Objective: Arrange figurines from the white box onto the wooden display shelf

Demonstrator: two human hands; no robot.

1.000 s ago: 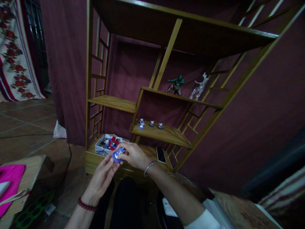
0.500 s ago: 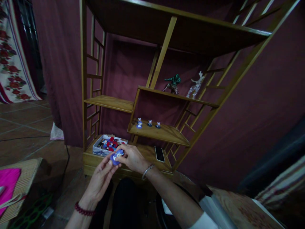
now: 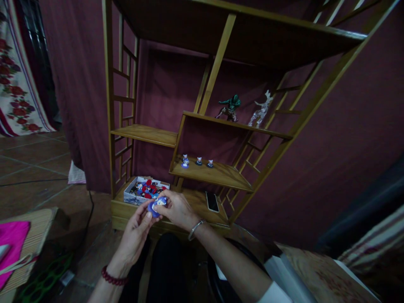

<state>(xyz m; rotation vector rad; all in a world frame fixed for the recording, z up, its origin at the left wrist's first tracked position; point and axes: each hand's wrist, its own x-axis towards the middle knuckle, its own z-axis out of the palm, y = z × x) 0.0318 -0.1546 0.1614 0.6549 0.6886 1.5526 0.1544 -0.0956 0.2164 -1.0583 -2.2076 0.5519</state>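
A small purple-and-white figurine [image 3: 154, 208] is held between both hands in front of the shelf unit. My left hand [image 3: 138, 230] grips its base from the left with thumb and fingers. From the right, my right hand [image 3: 178, 209] pinches its upper part, covering some of it. Just behind the hands is a white box [image 3: 132, 197] of red, blue and black figurines. On the low shelf [image 3: 221, 176] beyond stand a similar purple figurine [image 3: 185, 163] and several small dark-based ones, among them a dark-based figurine [image 3: 198, 161].
A phone [image 3: 212, 201] lies on the bottom shelf, right of my hands. Higher up stand a green-and-brown statuette [image 3: 230, 107] and a clear deer figure [image 3: 261, 110]. At left is a woven-topped stand [image 3: 44, 229] with a pink cloth [image 3: 14, 244].
Both hands and the purple figurine have shifted very slightly right, and the figurine is tilted a little differently. The view has moved slightly; both hands keep their hold.
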